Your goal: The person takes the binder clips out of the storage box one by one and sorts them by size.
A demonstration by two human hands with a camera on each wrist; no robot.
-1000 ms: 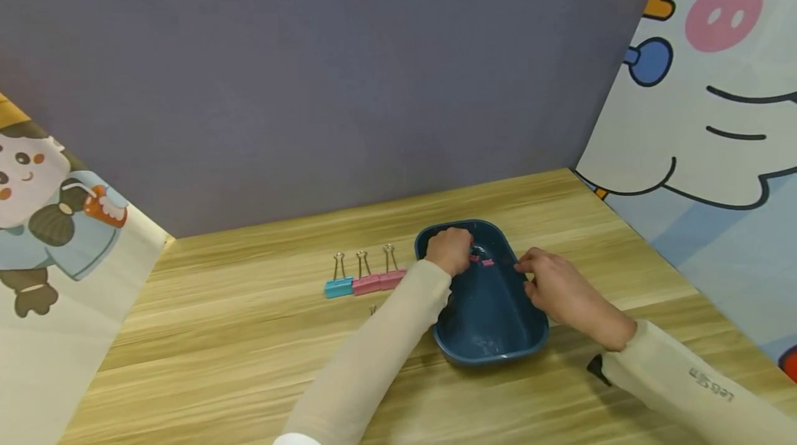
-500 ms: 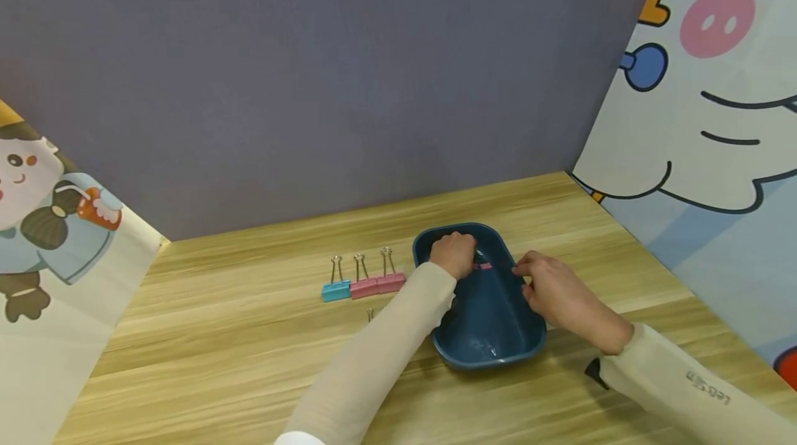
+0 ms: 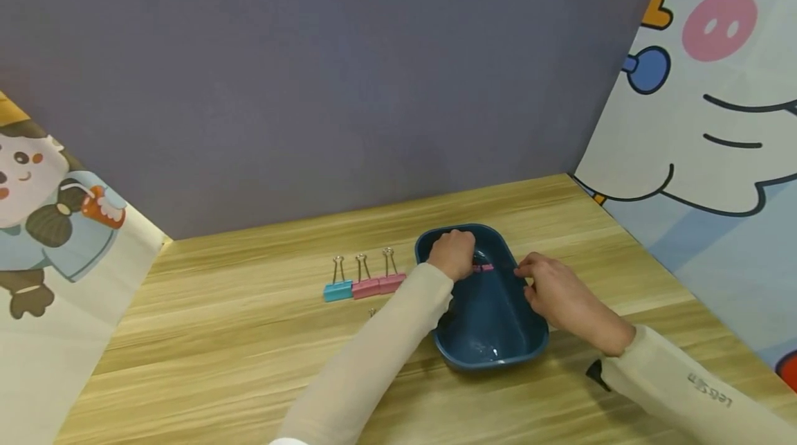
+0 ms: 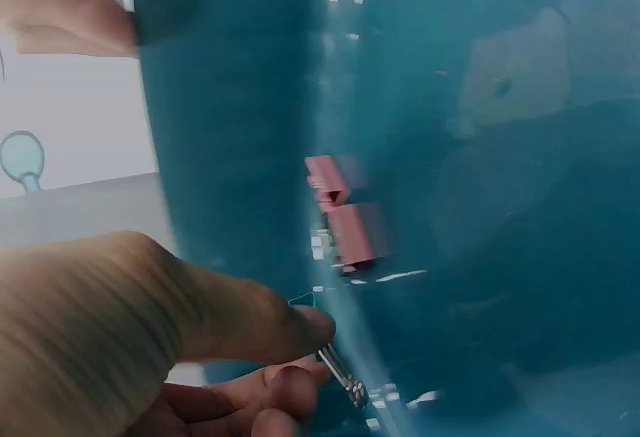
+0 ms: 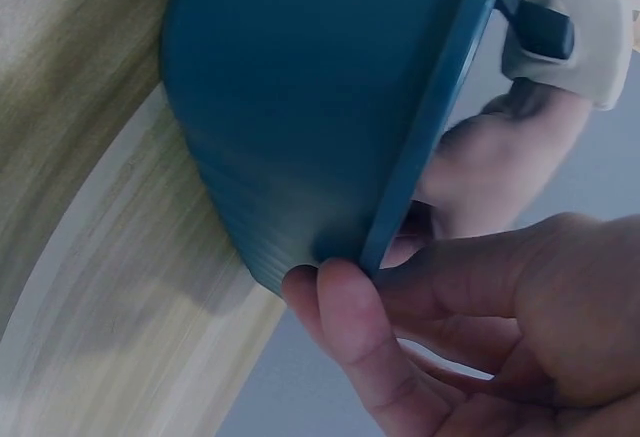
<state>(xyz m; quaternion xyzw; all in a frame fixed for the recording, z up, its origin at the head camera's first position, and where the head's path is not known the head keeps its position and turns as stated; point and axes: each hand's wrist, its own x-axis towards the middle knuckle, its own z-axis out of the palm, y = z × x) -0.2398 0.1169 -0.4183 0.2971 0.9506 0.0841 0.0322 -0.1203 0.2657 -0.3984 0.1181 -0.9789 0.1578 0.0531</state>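
Note:
A dark blue tray (image 3: 492,351) lies on the wooden table. Inside its far end my left hand (image 3: 462,264) has its fingers curled. In the left wrist view the left hand (image 4: 312,349) pinches the silver wire handle of a binder clip (image 4: 340,375) against the tray's floor. Two pink clips (image 4: 345,219) lie just beyond it, and they show in the head view as pink clips (image 3: 483,268). My right hand (image 3: 528,275) grips the tray's right rim. In the right wrist view the right hand (image 5: 385,272) has its thumb under the blue tray (image 5: 300,107) and its fingers over the rim.
Left of the tray, a teal clip (image 3: 338,289) and two pink clips (image 3: 365,286) (image 3: 391,282) stand in a row, wire handles pointing away. Another small clip (image 3: 371,311) peeks out beside my left sleeve. A grey wall stands behind and cartoon panels close both sides.
Both hands and the tray keep nearly the same places. My left hand now covers a little more of the pink clips in the tray.

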